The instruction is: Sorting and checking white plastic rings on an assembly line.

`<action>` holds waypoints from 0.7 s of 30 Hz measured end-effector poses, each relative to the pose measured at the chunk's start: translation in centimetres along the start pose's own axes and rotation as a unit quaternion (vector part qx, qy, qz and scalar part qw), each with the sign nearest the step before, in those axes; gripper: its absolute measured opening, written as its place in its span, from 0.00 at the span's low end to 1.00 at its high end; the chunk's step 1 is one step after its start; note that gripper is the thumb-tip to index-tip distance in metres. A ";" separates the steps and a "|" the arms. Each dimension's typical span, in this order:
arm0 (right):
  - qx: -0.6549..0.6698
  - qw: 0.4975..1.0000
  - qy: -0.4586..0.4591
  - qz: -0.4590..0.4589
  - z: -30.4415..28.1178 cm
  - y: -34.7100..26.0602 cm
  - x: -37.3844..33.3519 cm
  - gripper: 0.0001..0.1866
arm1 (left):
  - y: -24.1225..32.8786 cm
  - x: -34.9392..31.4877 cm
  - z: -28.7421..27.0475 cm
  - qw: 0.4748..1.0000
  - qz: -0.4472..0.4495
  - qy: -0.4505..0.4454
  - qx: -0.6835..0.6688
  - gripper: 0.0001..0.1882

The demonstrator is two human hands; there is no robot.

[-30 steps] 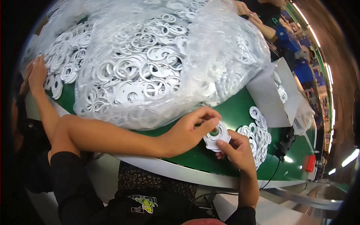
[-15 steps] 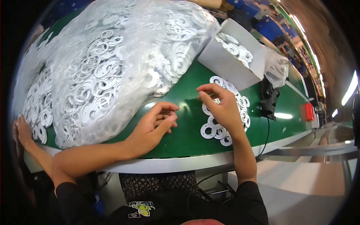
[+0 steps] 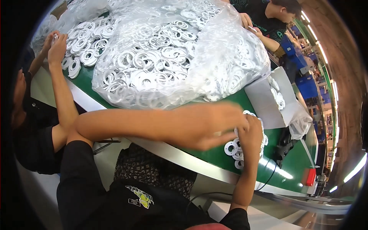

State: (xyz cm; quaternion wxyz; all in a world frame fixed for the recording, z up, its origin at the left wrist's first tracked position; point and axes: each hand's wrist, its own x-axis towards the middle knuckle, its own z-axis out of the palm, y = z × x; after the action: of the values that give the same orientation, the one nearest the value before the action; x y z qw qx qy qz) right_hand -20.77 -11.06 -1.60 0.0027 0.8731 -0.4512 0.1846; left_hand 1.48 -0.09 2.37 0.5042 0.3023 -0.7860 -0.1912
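My left hand (image 3: 211, 124) reaches across to the right, smeared by motion, its fingertips close to my right hand (image 3: 251, 134). Whatever lies between the two hands is hidden, and the left fingers are too blurred to read. The right hand is bent over a small pile of flat white rings (image 3: 230, 148) with small holes, partly covering it; its fingertips are obscured. Beyond my left forearm spreads a large clear plastic bag (image 3: 134, 97) full of similar white rings (image 3: 145, 59).
Behind the pile stands a white box (image 3: 266, 99) holding more rings, with a clear bag (image 3: 301, 124) beside it. A black object (image 3: 284, 143) with a cable and a red box (image 3: 310, 177) are farther right on the green table (image 3: 203, 159). Co-workers' hands (image 3: 57, 46) work at left and far side.
My left hand has swung right, over to my right hand, which has drawn inward over the pile. The view has shifted, bringing a person across the table into sight.
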 end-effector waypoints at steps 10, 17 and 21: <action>0.026 0.999 0.032 -0.008 -0.5 -0.9 -0.1 0.10 | -14.3 -1.8 -9.6 0.821 -0.350 -0.006 0.452 0.23; 0.373 0.925 0.035 0.057 -1.2 -2.6 -0.4 0.08 | -16.0 -0.2 -9.6 0.867 -0.328 0.039 0.372 0.24; 0.617 0.759 -0.061 0.197 -1.4 -2.4 0.0 0.13 | -15.7 -0.9 -9.6 0.895 -0.306 0.251 0.204 0.13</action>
State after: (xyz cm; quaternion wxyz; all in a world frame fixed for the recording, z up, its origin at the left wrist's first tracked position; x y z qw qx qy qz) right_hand -19.28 -9.41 0.10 -0.6010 0.5866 -0.4010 0.3658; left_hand 14.86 -11.15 -3.72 0.5287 0.6622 -0.5234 -0.0893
